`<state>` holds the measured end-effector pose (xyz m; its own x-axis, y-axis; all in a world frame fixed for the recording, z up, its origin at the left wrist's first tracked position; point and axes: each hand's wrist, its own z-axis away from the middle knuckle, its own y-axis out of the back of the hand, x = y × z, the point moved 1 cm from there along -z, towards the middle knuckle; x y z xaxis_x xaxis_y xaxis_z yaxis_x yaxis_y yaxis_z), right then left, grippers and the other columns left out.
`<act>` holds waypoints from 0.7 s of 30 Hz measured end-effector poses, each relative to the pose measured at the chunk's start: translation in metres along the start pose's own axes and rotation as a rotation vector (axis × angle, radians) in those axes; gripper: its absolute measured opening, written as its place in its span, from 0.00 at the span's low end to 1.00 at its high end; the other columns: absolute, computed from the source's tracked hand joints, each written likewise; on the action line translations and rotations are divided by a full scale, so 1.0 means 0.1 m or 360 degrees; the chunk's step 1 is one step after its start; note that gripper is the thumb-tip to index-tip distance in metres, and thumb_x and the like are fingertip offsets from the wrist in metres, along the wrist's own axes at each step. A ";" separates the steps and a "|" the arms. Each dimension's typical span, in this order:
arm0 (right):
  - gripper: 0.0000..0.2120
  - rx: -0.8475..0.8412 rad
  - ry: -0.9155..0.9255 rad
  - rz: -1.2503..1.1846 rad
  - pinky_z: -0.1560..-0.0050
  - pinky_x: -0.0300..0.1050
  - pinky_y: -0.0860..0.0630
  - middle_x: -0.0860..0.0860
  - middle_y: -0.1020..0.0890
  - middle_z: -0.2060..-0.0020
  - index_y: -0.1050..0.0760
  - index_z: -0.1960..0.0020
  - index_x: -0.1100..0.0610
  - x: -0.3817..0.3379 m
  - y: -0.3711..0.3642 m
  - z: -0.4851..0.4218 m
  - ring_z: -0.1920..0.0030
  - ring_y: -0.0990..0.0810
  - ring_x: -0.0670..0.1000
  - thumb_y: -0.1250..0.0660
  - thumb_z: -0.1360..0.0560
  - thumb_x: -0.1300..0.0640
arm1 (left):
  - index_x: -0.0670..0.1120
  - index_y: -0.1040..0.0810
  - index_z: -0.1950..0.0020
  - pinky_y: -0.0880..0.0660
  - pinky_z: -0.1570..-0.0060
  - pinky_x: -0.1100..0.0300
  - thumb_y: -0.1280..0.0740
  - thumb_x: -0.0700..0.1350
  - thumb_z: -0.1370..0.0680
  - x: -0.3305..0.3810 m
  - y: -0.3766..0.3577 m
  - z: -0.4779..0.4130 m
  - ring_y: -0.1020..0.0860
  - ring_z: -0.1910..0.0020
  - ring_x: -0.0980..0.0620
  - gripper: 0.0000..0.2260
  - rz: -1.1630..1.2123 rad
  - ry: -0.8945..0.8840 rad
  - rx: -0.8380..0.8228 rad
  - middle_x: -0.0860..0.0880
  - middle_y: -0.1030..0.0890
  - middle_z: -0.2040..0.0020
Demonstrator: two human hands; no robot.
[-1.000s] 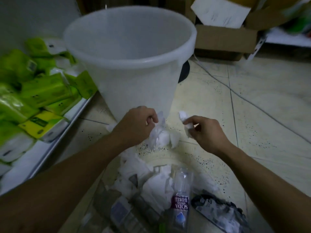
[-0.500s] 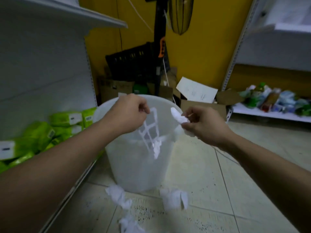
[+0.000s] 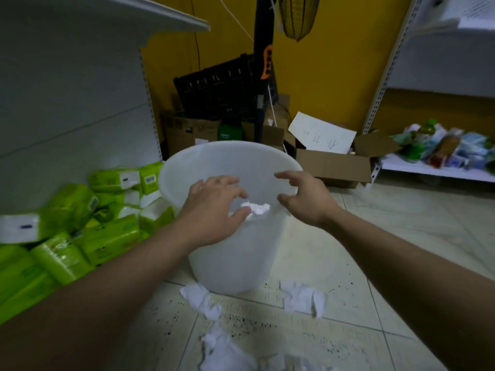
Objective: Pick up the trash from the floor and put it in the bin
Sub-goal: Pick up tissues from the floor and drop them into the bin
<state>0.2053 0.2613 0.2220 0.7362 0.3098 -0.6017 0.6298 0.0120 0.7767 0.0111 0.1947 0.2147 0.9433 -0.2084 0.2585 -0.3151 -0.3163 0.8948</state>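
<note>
A translucent white bin (image 3: 233, 266) stands on the tiled floor in front of me. Over its near rim my left hand (image 3: 214, 210) hovers with fingers spread and nothing in them. My right hand (image 3: 305, 199) is beside it above the rim, also with fingers apart. A crumpled white tissue (image 3: 255, 208) shows between the two hands, inside the bin's mouth and free of both. More crumpled white tissues lie on the floor just before the bin: one at the left (image 3: 201, 298), one at the right (image 3: 304, 298), and a heap (image 3: 225, 349) nearer to me.
Green tissue packs (image 3: 80, 236) are piled on a low shelf at the left, close to the bin. Cardboard boxes (image 3: 332, 164), a black crate (image 3: 214, 95) and a fan stand (image 3: 261, 76) are behind the bin. A white shelf with packets (image 3: 442, 148) is at the right.
Both hands rose with tissue from the floor to above the bin, then let go. Their fingers are now apart and the tissue is inside the bin's mouth.
</note>
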 end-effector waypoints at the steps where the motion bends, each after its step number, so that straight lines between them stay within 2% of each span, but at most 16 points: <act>1: 0.24 0.0032 0.0012 0.0001 0.43 0.52 0.23 0.50 0.28 0.32 0.29 0.31 0.44 0.04 0.03 0.00 0.36 0.26 0.54 0.31 0.26 0.56 | 0.58 0.25 0.40 0.41 0.33 0.48 0.41 0.61 0.24 0.03 -0.04 0.03 0.33 0.35 0.52 0.17 -0.0021 -0.0049 -0.0054 0.54 0.28 0.33; 3: 0.24 0.0055 0.0048 0.0046 0.43 0.53 0.24 0.50 0.28 0.32 0.29 0.32 0.44 0.11 0.08 -0.01 0.36 0.27 0.53 0.32 0.26 0.55 | 0.56 0.25 0.40 0.40 0.33 0.49 0.43 0.61 0.23 0.06 -0.10 0.04 0.30 0.37 0.53 0.17 -0.0002 -0.0078 -0.0046 0.54 0.25 0.36; 5: 0.24 0.0058 0.0070 0.0086 0.51 0.45 0.22 0.51 0.28 0.32 0.30 0.31 0.45 0.21 0.11 -0.01 0.42 0.24 0.52 0.31 0.25 0.55 | 0.52 0.25 0.39 0.36 0.36 0.51 0.42 0.58 0.23 0.09 -0.09 0.04 0.28 0.40 0.51 0.17 0.0006 -0.0107 0.0062 0.52 0.23 0.39; 6: 0.25 0.0039 0.0064 0.0112 0.57 0.40 0.24 0.52 0.27 0.32 0.31 0.30 0.46 0.27 0.13 -0.01 0.47 0.24 0.50 0.31 0.25 0.56 | 0.51 0.24 0.40 0.33 0.39 0.51 0.41 0.57 0.23 0.11 -0.07 0.05 0.27 0.42 0.50 0.16 0.0000 -0.0145 0.0121 0.52 0.22 0.41; 7: 0.26 -0.0002 0.0044 0.0149 0.58 0.39 0.26 0.53 0.26 0.33 0.32 0.29 0.47 0.34 0.17 -0.01 0.50 0.24 0.49 0.31 0.25 0.56 | 0.50 0.24 0.42 0.31 0.43 0.52 0.39 0.55 0.24 0.14 -0.05 0.06 0.27 0.45 0.49 0.15 -0.0026 -0.0214 0.0174 0.51 0.22 0.44; 8: 0.26 -0.0061 0.0011 0.0198 0.55 0.42 0.26 0.53 0.25 0.33 0.32 0.29 0.49 0.41 0.21 0.00 0.50 0.23 0.49 0.31 0.25 0.56 | 0.49 0.23 0.44 0.30 0.47 0.53 0.38 0.54 0.25 0.17 -0.03 0.08 0.26 0.48 0.49 0.14 -0.0068 -0.0310 0.0220 0.50 0.22 0.48; 11: 0.25 -0.0292 -0.0078 0.0451 0.45 0.48 0.27 0.54 0.24 0.34 0.31 0.30 0.52 0.62 0.25 0.07 0.41 0.23 0.54 0.30 0.26 0.55 | 0.46 0.22 0.51 0.29 0.58 0.54 0.36 0.51 0.27 0.23 -0.05 0.19 0.27 0.57 0.48 0.10 -0.0160 -0.0562 0.0263 0.48 0.23 0.56; 14: 0.27 -0.0561 -0.0037 0.0771 0.44 0.49 0.27 0.55 0.27 0.33 0.33 0.29 0.49 0.93 0.04 0.29 0.41 0.24 0.54 0.31 0.26 0.50 | 0.45 0.21 0.54 0.32 0.62 0.57 0.33 0.47 0.27 0.29 -0.27 0.37 0.26 0.61 0.47 0.07 -0.0158 -0.0736 0.0137 0.48 0.22 0.59; 17: 0.28 -0.0764 -0.0030 0.0842 0.45 0.48 0.27 0.55 0.28 0.34 0.34 0.28 0.49 1.34 -0.28 0.59 0.40 0.24 0.56 0.32 0.26 0.47 | 0.45 0.21 0.53 0.28 0.66 0.57 0.32 0.46 0.28 0.31 -0.62 0.61 0.24 0.61 0.48 0.06 -0.0171 -0.0814 -0.0184 0.47 0.20 0.58; 19: 0.29 -0.0864 -0.0116 0.0768 0.43 0.48 0.28 0.56 0.28 0.33 0.34 0.28 0.50 1.60 -0.51 0.75 0.39 0.25 0.57 0.32 0.26 0.47 | 0.46 0.21 0.51 0.26 0.64 0.55 0.33 0.48 0.27 0.23 -0.87 0.76 0.24 0.59 0.47 0.08 -0.0200 -0.0763 -0.0386 0.47 0.20 0.55; 21: 0.29 -0.0938 -0.0201 0.0680 0.41 0.48 0.30 0.57 0.29 0.31 0.35 0.27 0.51 1.80 -0.74 0.86 0.35 0.27 0.57 0.32 0.26 0.47 | 0.48 0.23 0.46 0.27 0.58 0.56 0.34 0.52 0.26 0.09 -1.12 0.89 0.25 0.53 0.48 0.12 -0.0198 -0.0508 -0.0540 0.48 0.21 0.50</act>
<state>0.3130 0.2346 0.0405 0.9327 0.2906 -0.2136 0.0702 0.4347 0.8979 0.0456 0.1464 0.0842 0.8758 -0.4783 0.0646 -0.0996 -0.0481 0.9939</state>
